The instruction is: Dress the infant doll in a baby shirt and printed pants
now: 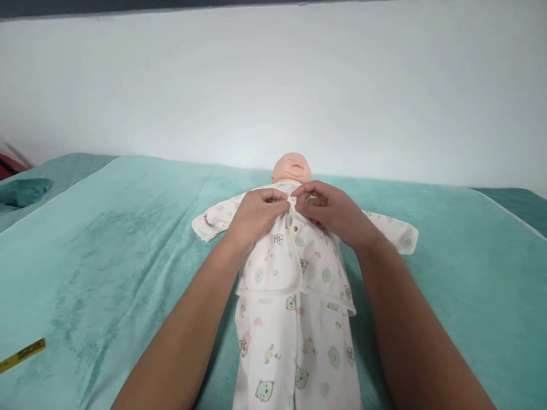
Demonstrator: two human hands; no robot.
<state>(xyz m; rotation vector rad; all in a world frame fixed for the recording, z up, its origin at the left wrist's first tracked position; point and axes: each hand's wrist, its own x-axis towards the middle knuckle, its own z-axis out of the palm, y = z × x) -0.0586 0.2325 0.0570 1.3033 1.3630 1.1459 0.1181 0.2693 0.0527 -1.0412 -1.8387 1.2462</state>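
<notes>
A baby doll [292,167] lies on its back, its head at the far end. It wears a white baby shirt [273,265] printed with small animals, over matching trousers [267,353]. My left hand [261,212] pinches one front edge of the shirt near the top of its opening. Just across the opening, my right hand [327,206] pinches the other edge, its index finger bent over the cloth. The fingertips nearly meet below the doll's chin. A small fastening shows between them, and the shirt front hangs loosely together lower down.
A teal plush cover [106,273] lies under the doll, with creases on the left. Behind stands a white wall [273,85]. A yellow strip with dark marks [23,355] lies at the lower left. Something red [8,165] shows at the left edge.
</notes>
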